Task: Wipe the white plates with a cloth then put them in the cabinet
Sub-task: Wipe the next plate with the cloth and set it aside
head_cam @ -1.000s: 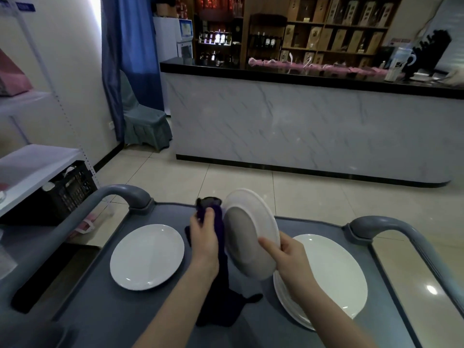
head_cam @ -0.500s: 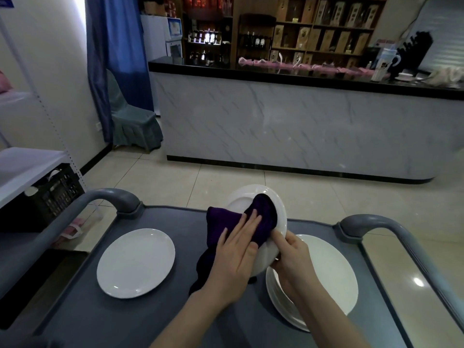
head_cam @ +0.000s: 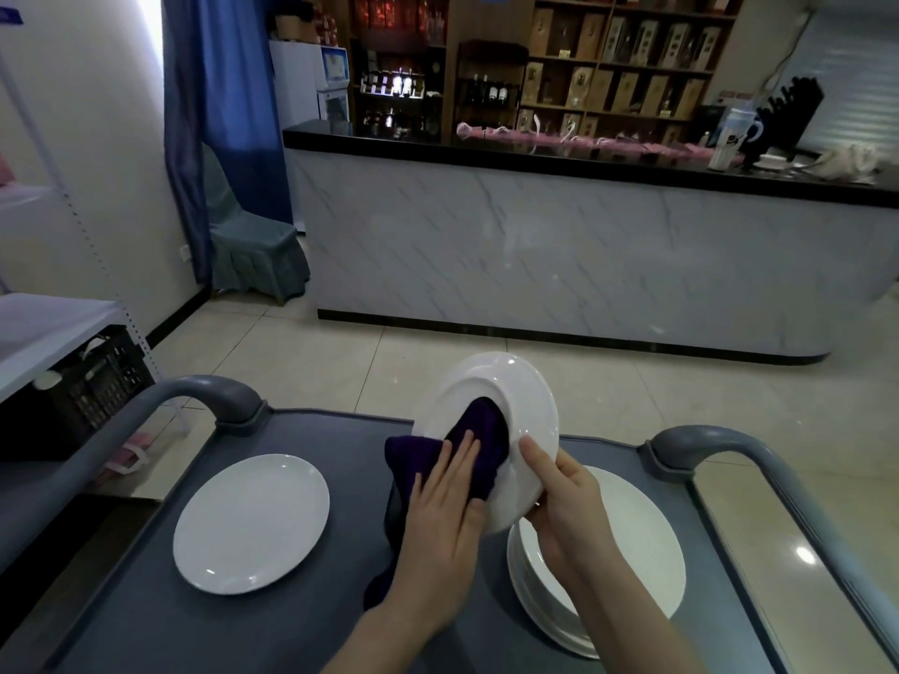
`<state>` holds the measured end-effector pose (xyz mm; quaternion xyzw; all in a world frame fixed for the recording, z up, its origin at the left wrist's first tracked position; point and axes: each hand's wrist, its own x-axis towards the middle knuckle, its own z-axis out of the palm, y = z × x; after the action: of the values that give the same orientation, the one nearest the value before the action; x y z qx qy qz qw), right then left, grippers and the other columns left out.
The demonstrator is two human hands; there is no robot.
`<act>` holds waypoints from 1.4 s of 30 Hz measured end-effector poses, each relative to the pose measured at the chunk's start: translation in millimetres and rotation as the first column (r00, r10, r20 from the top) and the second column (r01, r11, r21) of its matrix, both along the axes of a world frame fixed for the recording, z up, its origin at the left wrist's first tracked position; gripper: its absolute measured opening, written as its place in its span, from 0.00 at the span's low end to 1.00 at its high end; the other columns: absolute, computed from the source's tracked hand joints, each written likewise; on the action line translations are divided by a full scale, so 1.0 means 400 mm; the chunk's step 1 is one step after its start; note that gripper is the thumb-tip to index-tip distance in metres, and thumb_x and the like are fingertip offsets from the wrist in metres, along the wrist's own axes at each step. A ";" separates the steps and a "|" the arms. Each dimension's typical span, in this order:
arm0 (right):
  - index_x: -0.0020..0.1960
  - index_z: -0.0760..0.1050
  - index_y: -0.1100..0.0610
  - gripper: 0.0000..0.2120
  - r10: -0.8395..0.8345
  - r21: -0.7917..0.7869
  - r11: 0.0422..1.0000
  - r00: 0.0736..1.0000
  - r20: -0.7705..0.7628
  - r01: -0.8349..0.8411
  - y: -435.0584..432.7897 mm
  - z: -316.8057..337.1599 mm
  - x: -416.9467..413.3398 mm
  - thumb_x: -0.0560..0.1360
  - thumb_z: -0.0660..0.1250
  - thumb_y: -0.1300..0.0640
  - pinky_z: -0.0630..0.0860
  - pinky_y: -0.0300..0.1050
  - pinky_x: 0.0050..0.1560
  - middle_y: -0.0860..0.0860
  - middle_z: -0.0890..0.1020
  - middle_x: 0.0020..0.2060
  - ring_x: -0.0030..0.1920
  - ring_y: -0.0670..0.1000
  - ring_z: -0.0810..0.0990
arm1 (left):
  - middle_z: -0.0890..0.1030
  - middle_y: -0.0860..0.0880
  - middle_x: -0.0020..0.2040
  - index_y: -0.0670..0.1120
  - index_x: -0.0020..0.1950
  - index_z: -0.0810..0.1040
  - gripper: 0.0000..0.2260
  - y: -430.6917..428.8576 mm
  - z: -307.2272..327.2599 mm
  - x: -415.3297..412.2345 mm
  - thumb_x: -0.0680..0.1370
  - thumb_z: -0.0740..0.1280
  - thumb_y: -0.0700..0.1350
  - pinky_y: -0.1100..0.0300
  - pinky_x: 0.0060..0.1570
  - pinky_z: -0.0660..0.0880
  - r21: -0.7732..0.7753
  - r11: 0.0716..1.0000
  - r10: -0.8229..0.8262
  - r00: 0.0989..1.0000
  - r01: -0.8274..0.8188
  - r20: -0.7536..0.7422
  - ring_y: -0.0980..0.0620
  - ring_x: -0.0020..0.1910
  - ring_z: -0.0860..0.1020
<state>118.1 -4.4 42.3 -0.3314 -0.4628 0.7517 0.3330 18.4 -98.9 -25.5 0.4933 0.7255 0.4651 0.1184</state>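
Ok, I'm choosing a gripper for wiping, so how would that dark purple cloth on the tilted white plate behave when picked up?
Probably floppy: the dark purple cloth drapes off the tilted round white plate and hangs limp below the left hand. Likely light, since straight fingers alone press it there. It may bunch when pushed: it shows folds.

Head-worn camera looks forward and down, close over the cart (head_cam: 146,625).

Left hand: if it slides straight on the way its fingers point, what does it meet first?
The left hand meets more purple cloth, then probably the held plate at its upper rim.
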 end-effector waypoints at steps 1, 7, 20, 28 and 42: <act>0.49 0.85 0.58 0.13 -0.004 -0.019 1.000 1.000 -0.014 0.003 -0.005 -0.002 -0.003 0.70 0.71 0.51 0.83 0.45 0.42 0.59 0.86 0.49 0.46 0.55 0.86 | 0.49 0.71 0.77 0.66 0.77 0.49 0.23 0.005 0.008 0.010 0.81 0.44 0.58 0.48 0.78 0.46 0.001 1.000 0.006 1.000 -0.006 0.000 0.65 0.78 0.46; 0.55 0.84 0.59 0.13 0.040 -0.035 0.999 0.999 0.012 -0.039 -0.031 -0.021 -0.005 0.74 0.69 0.54 0.82 0.45 0.42 0.59 0.86 0.50 0.49 0.56 0.85 | 0.49 0.67 0.78 0.68 0.74 0.50 0.21 0.060 0.061 -0.052 0.81 0.45 0.55 0.50 0.78 0.44 -0.024 0.999 -0.045 0.998 0.044 -0.036 0.69 0.76 0.44; 0.50 0.84 0.62 0.10 -0.024 -0.029 0.999 0.999 -0.022 0.023 0.021 0.006 0.006 0.74 0.69 0.57 0.81 0.50 0.45 0.60 0.86 0.47 0.44 0.55 0.85 | 0.57 0.65 0.78 0.57 0.77 0.60 0.21 -0.007 -0.022 -0.049 0.83 0.52 0.50 0.47 0.77 0.55 0.097 0.995 0.024 0.998 -0.030 0.062 0.62 0.78 0.52; 0.51 0.86 0.58 0.13 0.009 -0.090 0.996 0.999 -0.049 -0.013 0.000 -0.024 -0.003 0.72 0.69 0.52 0.81 0.44 0.38 0.61 0.86 0.49 0.45 0.55 0.86 | 0.54 0.67 0.77 0.65 0.75 0.53 0.21 0.051 0.053 -0.004 0.83 0.45 0.52 0.50 0.78 0.45 0.012 0.998 -0.062 0.992 0.064 -0.109 0.67 0.77 0.48; 0.43 0.87 0.59 0.08 0.041 -0.017 0.999 0.999 -0.019 -0.042 0.007 -0.033 0.024 0.70 0.70 0.56 0.81 0.42 0.37 0.58 0.87 0.43 0.40 0.51 0.85 | 0.48 0.68 0.77 0.65 0.75 0.49 0.21 0.058 -0.037 -0.143 0.85 0.48 0.47 0.54 0.78 0.48 -0.025 1.000 -0.011 0.991 0.014 0.132 0.64 0.78 0.48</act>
<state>127.8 -1.6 29.2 -0.3175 -0.4598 0.7656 0.3188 -38.9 -75.8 -40.2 0.4645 0.7188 0.4866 0.1754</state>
